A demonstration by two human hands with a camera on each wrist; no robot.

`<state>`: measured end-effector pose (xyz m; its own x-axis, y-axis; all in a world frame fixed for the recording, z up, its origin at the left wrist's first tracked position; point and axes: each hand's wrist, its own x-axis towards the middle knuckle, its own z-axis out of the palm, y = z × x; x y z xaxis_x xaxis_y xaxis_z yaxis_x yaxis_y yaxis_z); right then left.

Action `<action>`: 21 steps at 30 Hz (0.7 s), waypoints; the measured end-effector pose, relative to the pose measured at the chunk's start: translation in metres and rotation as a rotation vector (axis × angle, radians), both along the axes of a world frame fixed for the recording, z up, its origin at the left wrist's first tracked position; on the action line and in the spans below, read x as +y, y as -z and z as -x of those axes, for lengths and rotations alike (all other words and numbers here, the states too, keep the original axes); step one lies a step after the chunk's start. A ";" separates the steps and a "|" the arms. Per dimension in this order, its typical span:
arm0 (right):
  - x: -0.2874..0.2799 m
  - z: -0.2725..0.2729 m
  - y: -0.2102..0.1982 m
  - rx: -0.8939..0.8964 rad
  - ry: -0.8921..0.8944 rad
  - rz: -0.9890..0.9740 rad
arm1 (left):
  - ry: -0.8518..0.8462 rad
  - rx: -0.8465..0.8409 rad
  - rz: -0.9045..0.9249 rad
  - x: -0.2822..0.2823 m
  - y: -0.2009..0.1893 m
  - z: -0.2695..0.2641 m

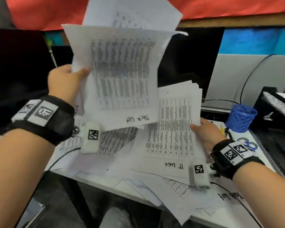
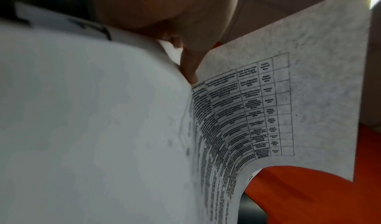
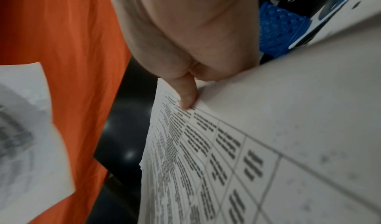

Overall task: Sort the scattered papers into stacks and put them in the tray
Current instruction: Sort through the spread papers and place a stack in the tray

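Observation:
My left hand [image 1: 67, 79] pinches a sheaf of printed sheets [image 1: 120, 71] by its left edge and holds it up in the air; the front sheet bears handwriting at its bottom. In the left wrist view the thumb [image 2: 190, 67] presses on a table-printed sheet [image 2: 257, 113]. My right hand [image 1: 206, 130] grips a thicker stack of table-printed papers [image 1: 174, 129] at its right edge, low over the desk; its thumb [image 3: 187, 95] lies on the top sheet [image 3: 247, 146]. More loose papers [image 1: 138, 175] lie scattered on the white desk [image 1: 95, 180]. A black mesh tray [image 1: 276, 122] stands at the right.
A blue mesh pen cup [image 1: 240, 119] stands just left of the tray, with blue-handled scissors [image 1: 248, 143] in front of it. A dark monitor [image 1: 189, 63] rises behind the papers and a black chair [image 1: 16, 66] sits at the left. Some sheets overhang the desk's front edge.

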<state>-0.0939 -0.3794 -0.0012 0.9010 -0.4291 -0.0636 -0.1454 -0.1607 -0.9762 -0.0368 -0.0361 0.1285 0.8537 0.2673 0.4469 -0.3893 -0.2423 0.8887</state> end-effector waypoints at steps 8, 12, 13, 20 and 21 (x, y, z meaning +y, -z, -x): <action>0.012 0.014 -0.030 -0.155 -0.172 -0.309 | 0.170 0.331 -0.005 -0.079 0.064 0.007; 0.013 0.022 -0.031 -0.131 -0.143 -0.229 | 0.176 0.446 -0.102 -0.090 0.081 0.015; 0.012 0.024 -0.030 -0.133 -0.129 -0.228 | 0.195 0.463 -0.107 -0.092 0.085 0.017; 0.024 0.035 -0.029 -0.335 -0.012 0.057 | 0.300 0.201 -0.075 -0.100 0.096 0.038; 0.026 0.036 -0.033 -0.368 -0.011 0.132 | 0.286 0.159 -0.058 -0.102 0.094 0.040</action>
